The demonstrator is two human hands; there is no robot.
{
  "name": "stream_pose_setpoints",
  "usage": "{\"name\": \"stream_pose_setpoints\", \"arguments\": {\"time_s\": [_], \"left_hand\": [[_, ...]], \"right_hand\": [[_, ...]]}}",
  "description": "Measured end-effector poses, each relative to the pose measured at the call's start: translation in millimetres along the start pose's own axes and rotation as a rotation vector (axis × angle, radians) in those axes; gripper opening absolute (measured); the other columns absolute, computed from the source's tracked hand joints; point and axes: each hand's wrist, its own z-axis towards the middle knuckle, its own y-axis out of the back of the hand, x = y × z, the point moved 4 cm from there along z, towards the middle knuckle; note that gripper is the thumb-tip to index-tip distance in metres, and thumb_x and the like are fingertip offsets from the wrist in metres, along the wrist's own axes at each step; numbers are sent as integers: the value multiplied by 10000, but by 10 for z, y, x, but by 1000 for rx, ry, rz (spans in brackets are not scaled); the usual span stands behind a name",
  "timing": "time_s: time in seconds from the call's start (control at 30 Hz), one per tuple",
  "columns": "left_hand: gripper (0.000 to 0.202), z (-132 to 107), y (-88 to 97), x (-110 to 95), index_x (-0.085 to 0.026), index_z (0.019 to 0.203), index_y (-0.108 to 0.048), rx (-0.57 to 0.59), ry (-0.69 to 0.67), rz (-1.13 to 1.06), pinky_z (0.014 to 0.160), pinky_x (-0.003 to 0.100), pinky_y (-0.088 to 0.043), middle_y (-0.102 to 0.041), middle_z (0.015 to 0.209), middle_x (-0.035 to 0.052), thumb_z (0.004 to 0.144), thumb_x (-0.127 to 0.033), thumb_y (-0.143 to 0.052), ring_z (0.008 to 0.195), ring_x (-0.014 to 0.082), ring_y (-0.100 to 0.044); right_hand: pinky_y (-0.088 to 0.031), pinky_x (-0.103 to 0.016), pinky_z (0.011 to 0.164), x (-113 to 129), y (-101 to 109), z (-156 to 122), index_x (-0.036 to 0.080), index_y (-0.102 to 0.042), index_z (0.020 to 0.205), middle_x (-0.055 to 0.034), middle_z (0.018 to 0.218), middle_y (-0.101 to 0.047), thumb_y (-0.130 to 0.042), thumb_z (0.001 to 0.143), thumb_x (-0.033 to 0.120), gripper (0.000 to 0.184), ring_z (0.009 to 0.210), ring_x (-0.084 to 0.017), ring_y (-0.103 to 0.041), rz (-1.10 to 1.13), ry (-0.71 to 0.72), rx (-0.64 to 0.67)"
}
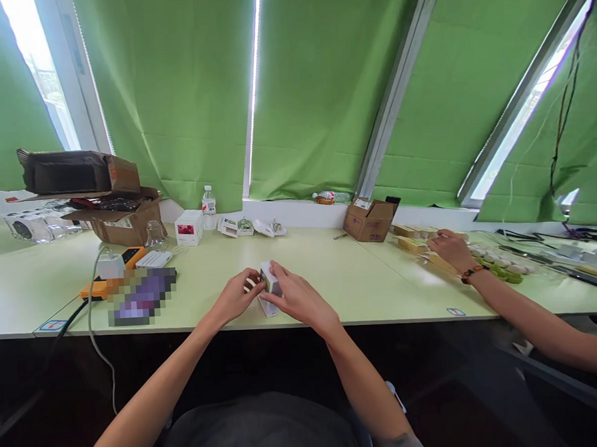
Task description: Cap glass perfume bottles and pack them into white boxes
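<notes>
Near the table's front edge, my right hand (302, 298) is closed around a small white box (271, 282), with the thumb and fingers on its right side and underneath. The box is held at a tilt and has a dark and yellow-green patch on its left side. My left hand (238, 295) is at that side, its fingers curled and the fingertips touching the box edge. Just below the box, a white piece (268, 309) shows on the tabletop; whether it belongs to the box I cannot tell.
A phone-like blurred item (145, 297) and an orange power strip (102, 288) with cables lie left. Behind are a white carton (189, 228), a water bottle (208, 208) and stacked cardboard boxes (123, 219). An open brown box (371, 221) stands right, near another person's hand (453, 250).
</notes>
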Motion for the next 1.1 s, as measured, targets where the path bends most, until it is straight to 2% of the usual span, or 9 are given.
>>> {"name": "stream_pose_setpoints", "arguments": {"time_s": [0.07, 0.13, 0.23, 0.4, 0.57, 0.7, 0.8, 1.0, 1.1], "left_hand": [[462, 6, -3, 73, -212, 1181, -536, -39, 38, 9, 716, 305, -520, -625, 1107, 77, 826, -505, -578, 859, 183, -631], [558, 5, -35, 107, -224, 1240, -502, -20, 46, 0, 787, 334, -520, -605, 1184, 88, 779, -504, -643, 962, 214, -623], [587, -10, -125, 87, -238, 1244, -501, 44, 11, -48, 887, 370, -491, -624, 1184, 75, 740, -465, -699, 1051, 242, -605], [618, -18, -244, 126, -212, 1257, -490, 68, 37, -156, 846, 373, -506, -653, 1141, 89, 713, -378, -733, 971, 238, -638], [404, 13, -247, 274, -186, 1131, -566, 49, 91, -201, 793, 340, -520, -678, 1050, 78, 774, -347, -664, 887, 209, -657], [354, 11, -226, 278, -189, 1087, -577, -1, 87, -99, 767, 324, -512, -684, 993, 63, 792, -377, -634, 860, 202, -645], [338, 0, -217, 219, -182, 1042, -566, -19, 67, -27, 744, 331, -504, -686, 948, 58, 809, -425, -603, 833, 209, -639], [334, -29, -231, 195, -185, 1099, -510, 51, 74, 1, 738, 340, -501, -684, 1028, 78, 828, -371, -570, 869, 229, -655], [332, -60, -263, 244, -172, 1095, -530, 36, 75, 210, 797, 388, -490, -678, 1046, 112, 839, -383, -549, 933, 271, -650]], "right_hand": [[-471, -384, 900, 0, -17, 16, 182, -356, 1383, -154, 1403, -468, -528, 914, 407, 548, 1153, -281, -576, -8, 12, -5], [-462, -373, 917, -16, -18, 28, 195, -394, 1352, -139, 1411, -460, -529, 917, 335, 476, 1157, -262, -572, -7, 33, -9], [-445, -359, 950, -65, 0, 42, 192, -458, 1305, -125, 1369, -500, -538, 901, 259, 417, 1155, -242, -568, -1, 54, -24], [-438, -347, 961, -158, 4, 60, 188, -526, 1243, -100, 1264, -577, -544, 867, 185, 377, 1131, -229, -571, 24, 33, -33], [-452, -353, 936, -186, -41, 86, 204, -523, 1211, -76, 1221, -596, -532, 823, 83, 407, 1129, -226, -546, -13, -3, -55], [-472, -381, 942, -168, -128, 141, 186, -485, 1222, -96, 1230, -567, -556, 803, 93, 434, 1181, -247, -488, -84, -13, -91], [-471, -417, 974, -147, -215, 174, 180, -405, 1322, -115, 1302, -500, -591, 786, 125, 570, 1264, -274, -400, -161, -5, -105], [-483, -450, 979, -142, -360, 189, 209, -262, 1434, -127, 1372, -411, -590, 786, 144, 730, 1331, -302, -296, -245, -31, -111], [-490, -440, 974, -168, -400, 210, 220, -248, 1440, -124, 1363, -413, -597, 796, 159, 734, 1316, -300, -315, -254, -18, -140]]}}
